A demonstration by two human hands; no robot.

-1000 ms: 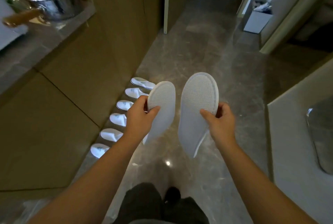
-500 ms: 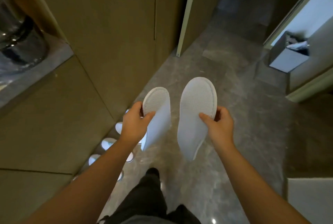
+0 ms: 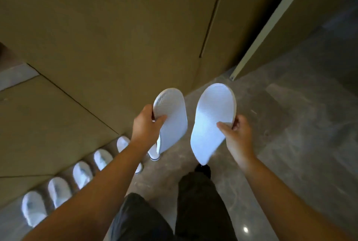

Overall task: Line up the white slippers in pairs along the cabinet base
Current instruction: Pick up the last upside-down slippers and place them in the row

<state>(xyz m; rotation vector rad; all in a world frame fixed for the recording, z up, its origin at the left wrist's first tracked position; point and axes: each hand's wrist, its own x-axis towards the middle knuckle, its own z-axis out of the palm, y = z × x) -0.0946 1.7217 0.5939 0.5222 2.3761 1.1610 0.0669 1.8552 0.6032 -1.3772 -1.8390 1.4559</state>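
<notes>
my left hand (image 3: 144, 126) pinches one white textured-sole slipper (image 3: 171, 118), my right hand (image 3: 237, 136) pinches the other white slipper (image 3: 211, 120), both soles up over grey marble floor (image 3: 290, 124). row of white slippers (image 3: 82, 174) lies along tan cabinet base (image 3: 58, 124).

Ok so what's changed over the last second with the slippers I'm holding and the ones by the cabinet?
The view has swung toward the cabinet: the pot, counter and bin have left the picture, and the row of slippers on the floor now sits lower left. Nothing was picked up or let go. The left hand still grips one slipper and the right hand the other, soles up, side by side.
</notes>
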